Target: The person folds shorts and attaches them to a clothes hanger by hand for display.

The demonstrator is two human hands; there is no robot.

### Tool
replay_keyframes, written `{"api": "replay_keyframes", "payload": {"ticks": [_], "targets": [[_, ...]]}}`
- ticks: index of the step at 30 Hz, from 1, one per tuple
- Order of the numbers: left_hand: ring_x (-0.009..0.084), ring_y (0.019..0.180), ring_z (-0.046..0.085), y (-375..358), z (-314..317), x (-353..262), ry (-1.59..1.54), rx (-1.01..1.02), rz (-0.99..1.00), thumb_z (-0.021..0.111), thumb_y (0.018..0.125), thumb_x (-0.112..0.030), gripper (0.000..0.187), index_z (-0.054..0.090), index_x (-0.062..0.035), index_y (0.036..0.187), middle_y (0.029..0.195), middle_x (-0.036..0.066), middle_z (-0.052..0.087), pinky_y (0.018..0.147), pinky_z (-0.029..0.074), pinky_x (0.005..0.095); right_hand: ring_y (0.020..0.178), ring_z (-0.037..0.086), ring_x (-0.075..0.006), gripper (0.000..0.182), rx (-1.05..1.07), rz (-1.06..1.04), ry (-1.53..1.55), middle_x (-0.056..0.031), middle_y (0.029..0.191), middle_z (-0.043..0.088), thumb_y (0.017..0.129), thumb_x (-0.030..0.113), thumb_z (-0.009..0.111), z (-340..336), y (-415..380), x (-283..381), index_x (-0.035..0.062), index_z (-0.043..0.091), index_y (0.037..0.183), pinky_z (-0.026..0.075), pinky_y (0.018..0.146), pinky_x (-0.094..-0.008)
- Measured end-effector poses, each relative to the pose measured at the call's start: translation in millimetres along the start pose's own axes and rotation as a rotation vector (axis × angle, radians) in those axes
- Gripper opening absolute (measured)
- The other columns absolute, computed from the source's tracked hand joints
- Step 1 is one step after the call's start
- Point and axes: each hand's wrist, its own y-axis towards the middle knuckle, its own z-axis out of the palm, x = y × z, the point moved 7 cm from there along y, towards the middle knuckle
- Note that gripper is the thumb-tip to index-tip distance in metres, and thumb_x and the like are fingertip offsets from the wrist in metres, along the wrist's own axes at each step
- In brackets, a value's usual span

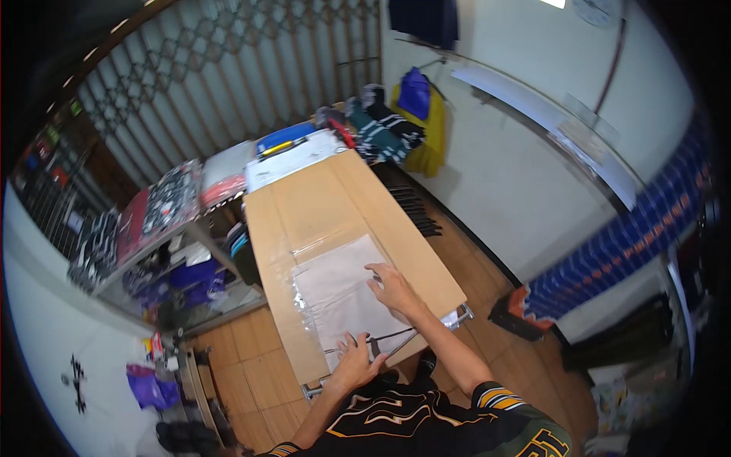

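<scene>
A pale pinkish-beige piece of folded cloth (335, 286) lies flat on the cardboard-coloured tabletop (312, 202) in front of me. A dark band (392, 335) crosses its near end, with a short dark strip hanging from it. My left hand (356, 364) is at that near end, fingers apart, fingertips at the dark band. My right hand (392, 291) reaches over the cloth's right edge, its fingers bent and spread, with nothing showing between them. Clear plastic (302, 301) glints along the cloth's left side.
White sheets (297, 158) with a yellow tool (278, 148) lie at the table's far end. Piled clothes (377, 129) stand behind it. Shelves of packed garments (173, 194) line the left. A blue patterned roll (609, 244) leans at right, above the tiled floor (487, 335).
</scene>
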Motion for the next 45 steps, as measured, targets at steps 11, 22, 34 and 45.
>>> {"api": "replay_keyframes", "payload": {"ticks": [11,22,34,45], "targets": [[0.0741,0.131,0.007,16,8,-15,-0.076,-0.393,-0.454,0.063,0.087,-0.057,0.102,0.010,-0.0008,0.154,0.145,0.052,0.003,0.110,0.015,0.0705,0.137,0.041,-0.0329,0.044,0.257,-0.265,-0.458,-0.0162,0.144,0.050,0.093,0.026,0.057,28,23,-31,0.0101,0.054,0.134,0.026,0.107,-0.0669],[0.0704,0.134,0.011,92,-67,52,0.136,-0.695,-0.446,0.064,0.087,-0.052,0.091,0.024,-0.0012,0.151,0.152,0.041,0.015,0.110,0.014,0.0703,0.137,0.041,-0.0333,0.055,0.176,-0.133,-0.513,-0.0187,0.143,0.050,0.094,0.035,0.055,15,-22,-37,0.0043,0.049,0.139,0.024,0.106,-0.0681],[0.0472,0.136,0.033,184,-139,64,0.083,-0.732,-0.071,0.078,0.074,-0.026,0.062,0.056,-0.0056,0.127,0.142,0.023,0.043,0.109,0.031,0.0588,0.129,0.049,-0.0389,0.042,0.014,-0.257,-0.597,-0.0233,0.135,0.056,0.093,0.022,0.057,34,-58,-27,0.0122,0.056,0.135,0.031,0.107,-0.0622],[0.0247,0.089,0.069,195,-178,96,-0.462,-0.828,0.034,0.070,0.083,-0.010,0.030,0.065,0.0035,0.110,0.098,0.016,0.072,0.081,0.052,0.0342,0.129,0.049,-0.0388,0.039,-0.065,-0.185,-0.504,-0.0216,0.133,0.058,0.094,0.019,0.057,36,-43,-26,0.0124,0.059,0.131,0.033,0.108,-0.0598]]}}
